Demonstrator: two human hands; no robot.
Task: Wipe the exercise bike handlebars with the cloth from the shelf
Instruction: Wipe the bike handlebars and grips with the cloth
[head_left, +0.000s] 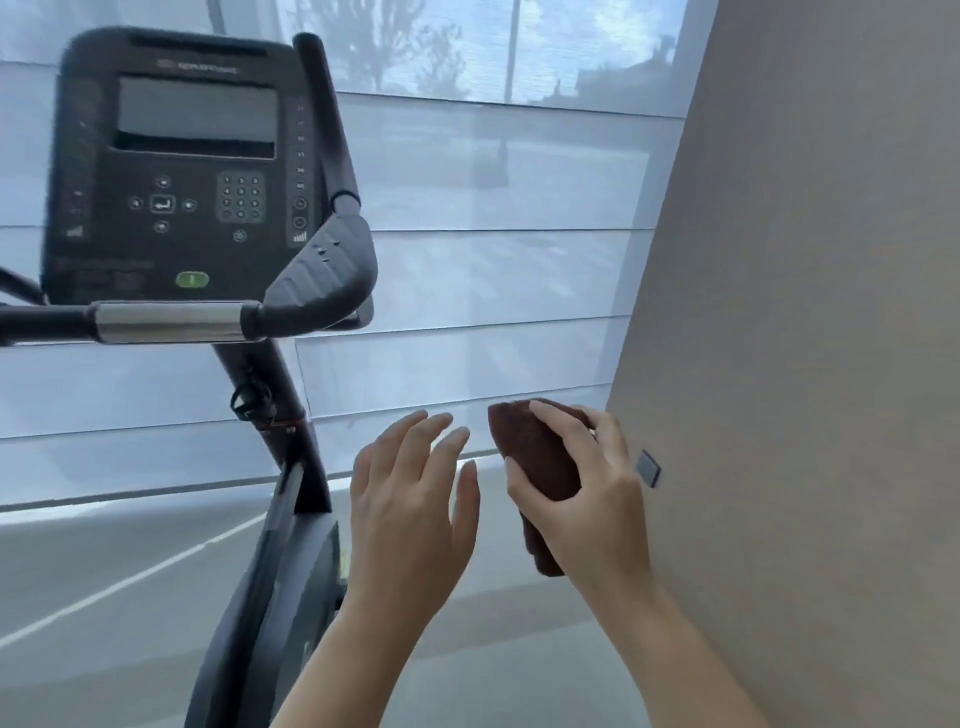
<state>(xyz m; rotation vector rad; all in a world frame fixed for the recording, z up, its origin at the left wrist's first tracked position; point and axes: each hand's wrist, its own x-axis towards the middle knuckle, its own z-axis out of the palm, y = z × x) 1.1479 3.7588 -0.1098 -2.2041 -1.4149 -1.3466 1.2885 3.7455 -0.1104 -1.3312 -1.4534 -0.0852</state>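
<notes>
A dark brown cloth (535, 457), bunched up, is gripped in my right hand (587, 499) at the lower middle right. Just to its left my left hand (410, 499) is held up with its fingers apart, holding nothing and not touching the cloth. The exercise bike's handlebars (322, 280) are up and to the left: a black ribbed grip, an upright black bar rising from it, and a horizontal bar with a chrome sleeve (166, 322). Both hands are below and to the right of the handlebars, apart from them.
The bike's black console (182, 171) with screen and keypad sits behind the handlebars. Its black stem (280, 410) runs down to the grey floor. A beige wall (810, 312) with a small grey plate stands close on the right. Shaded windows fill the background.
</notes>
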